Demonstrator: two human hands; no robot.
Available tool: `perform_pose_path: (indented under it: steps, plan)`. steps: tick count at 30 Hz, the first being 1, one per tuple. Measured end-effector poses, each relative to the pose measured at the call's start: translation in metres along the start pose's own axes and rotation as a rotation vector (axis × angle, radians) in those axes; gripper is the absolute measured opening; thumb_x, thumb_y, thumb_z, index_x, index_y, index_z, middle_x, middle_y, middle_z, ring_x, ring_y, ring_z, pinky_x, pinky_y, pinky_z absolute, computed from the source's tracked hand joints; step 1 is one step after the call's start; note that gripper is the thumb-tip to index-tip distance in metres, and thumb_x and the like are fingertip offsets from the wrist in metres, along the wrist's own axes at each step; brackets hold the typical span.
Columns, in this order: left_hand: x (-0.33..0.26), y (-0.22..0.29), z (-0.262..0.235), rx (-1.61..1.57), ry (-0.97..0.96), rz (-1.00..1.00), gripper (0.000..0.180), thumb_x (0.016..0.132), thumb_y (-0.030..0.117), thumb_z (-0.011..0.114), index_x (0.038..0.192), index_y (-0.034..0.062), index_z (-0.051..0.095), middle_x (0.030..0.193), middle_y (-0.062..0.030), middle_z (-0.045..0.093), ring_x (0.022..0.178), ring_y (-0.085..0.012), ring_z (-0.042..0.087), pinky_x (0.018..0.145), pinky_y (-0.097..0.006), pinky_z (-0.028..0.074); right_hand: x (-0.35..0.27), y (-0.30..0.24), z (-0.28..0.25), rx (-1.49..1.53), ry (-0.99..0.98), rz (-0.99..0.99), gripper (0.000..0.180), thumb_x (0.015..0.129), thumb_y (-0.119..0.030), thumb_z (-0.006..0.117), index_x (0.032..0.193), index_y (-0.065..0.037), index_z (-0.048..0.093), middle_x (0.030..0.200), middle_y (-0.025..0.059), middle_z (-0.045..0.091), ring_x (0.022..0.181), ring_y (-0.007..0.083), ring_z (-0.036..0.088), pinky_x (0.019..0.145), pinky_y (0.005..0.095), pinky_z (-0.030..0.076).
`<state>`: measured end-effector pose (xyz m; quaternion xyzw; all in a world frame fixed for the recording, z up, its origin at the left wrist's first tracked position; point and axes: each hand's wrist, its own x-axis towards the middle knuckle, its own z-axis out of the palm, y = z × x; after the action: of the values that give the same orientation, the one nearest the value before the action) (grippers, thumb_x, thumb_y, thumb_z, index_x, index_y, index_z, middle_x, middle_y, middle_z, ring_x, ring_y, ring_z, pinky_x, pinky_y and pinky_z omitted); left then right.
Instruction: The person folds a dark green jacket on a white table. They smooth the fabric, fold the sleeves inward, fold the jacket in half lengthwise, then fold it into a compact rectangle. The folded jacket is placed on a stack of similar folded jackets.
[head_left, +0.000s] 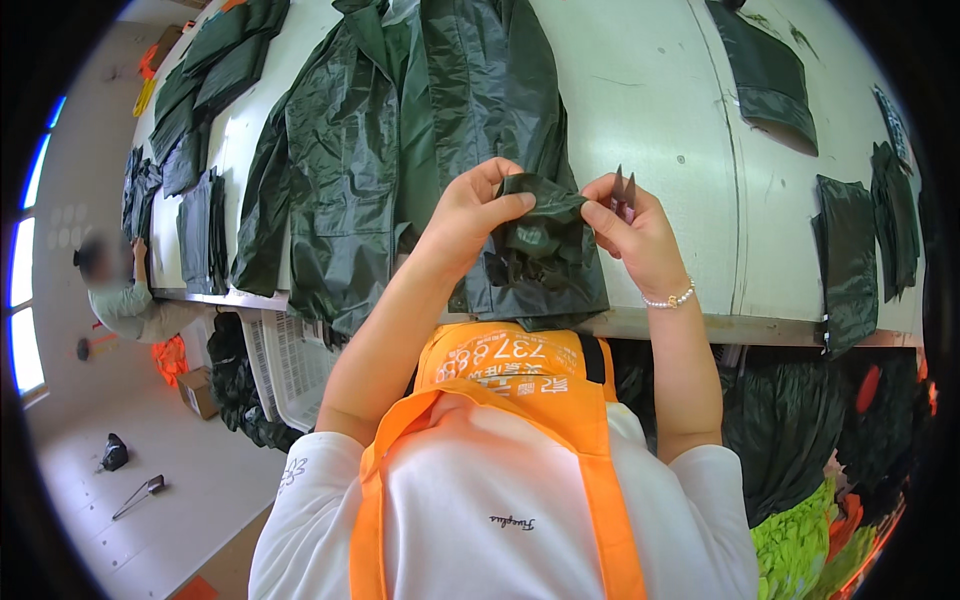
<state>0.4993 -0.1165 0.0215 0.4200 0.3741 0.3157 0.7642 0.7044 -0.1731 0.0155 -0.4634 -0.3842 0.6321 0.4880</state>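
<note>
A dark green jacket (pixel 345 165) of shiny, thin material lies spread on the pale table in front of me. My left hand (pixel 475 215) pinches a gathered part of it, thumb on top, near the table's front edge. My right hand (pixel 635 235) grips the other side of the same bunched fabric (pixel 545 225) between thumb and forefinger. Thread snips (pixel 622 192) are also held in this hand, their two dark pointed blades sticking up past the fingers. The lower part of the jacket hangs close to the table's edge.
Folded dark green garments (pixel 848 255) lie at the right, with a stack (pixel 205 235) at the left. Below the table edge stands a white plastic basket (pixel 300 370). Another person (pixel 120 290) is at the far left. Dark and yellow-green garments (pixel 800 540) are piled at lower right.
</note>
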Motion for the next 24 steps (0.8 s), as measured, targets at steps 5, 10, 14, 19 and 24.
perform_pose_path:
  steps: [5, 10, 14, 19, 24]
  plan:
    - [-0.004, 0.01, 0.026, 0.179, 0.104, 0.058, 0.035, 0.081, -0.004, 0.056, 0.116, -0.0004, 0.051, 0.099, -0.0057, 0.06, 0.086, -0.0092, 0.058, 0.08, -0.023, 0.047, 0.005, 0.003, 0.006, -0.302, 0.267, -0.24, 0.013, 0.08, -0.005, 0.069, 0.092, -0.003, 0.066, 0.075, -0.0045, 0.058, 0.058, 0.0012, 0.04, 0.05, 0.0176, 0.033]
    - [-0.011, 0.012, 0.034, 0.271, 0.122, 0.101, 0.039, 0.081, -0.005, 0.055, 0.119, -0.0011, 0.051, 0.101, -0.0045, 0.06, 0.088, -0.0077, 0.056, 0.083, -0.022, 0.045, -0.005, -0.008, 0.014, -0.478, 0.241, -0.441, 0.014, 0.078, -0.001, 0.069, 0.091, -0.004, 0.068, 0.082, -0.0013, 0.06, 0.058, 0.0027, 0.04, 0.051, 0.018, 0.034]
    - [-0.012, 0.013, 0.036, 0.46, 0.073, 0.183, 0.04, 0.08, -0.005, 0.055, 0.12, -0.0006, 0.051, 0.102, -0.0036, 0.06, 0.087, -0.0058, 0.054, 0.08, -0.02, 0.044, -0.003, 0.003, 0.011, -0.424, 0.179, -0.427, 0.008, 0.079, -0.001, 0.068, 0.087, -0.002, 0.066, 0.08, 0.0002, 0.06, 0.058, 0.0042, 0.042, 0.053, 0.0193, 0.037]
    - [-0.013, 0.008, 0.033, 0.41, -0.001, 0.146, 0.037, 0.079, -0.001, 0.062, 0.115, -0.0005, 0.055, 0.096, -0.0015, 0.061, 0.085, -0.0036, 0.052, 0.077, -0.02, 0.043, -0.006, 0.005, 0.016, -0.427, 0.178, -0.315, 0.006, 0.083, -0.004, 0.065, 0.087, -0.001, 0.06, 0.075, 0.0024, 0.061, 0.062, 0.0063, 0.049, 0.058, 0.0212, 0.042]
    - [-0.012, 0.01, 0.033, 0.726, 0.129, 0.094, 0.023, 0.072, 0.017, 0.077, 0.085, 0.0004, 0.067, 0.072, 0.0018, 0.061, 0.066, -0.0032, 0.051, 0.059, -0.019, 0.04, -0.006, 0.002, 0.024, -0.382, 0.224, -0.329, 0.009, 0.087, -0.008, 0.063, 0.093, -0.001, 0.061, 0.076, 0.002, 0.062, 0.066, 0.0057, 0.053, 0.062, 0.0202, 0.044]
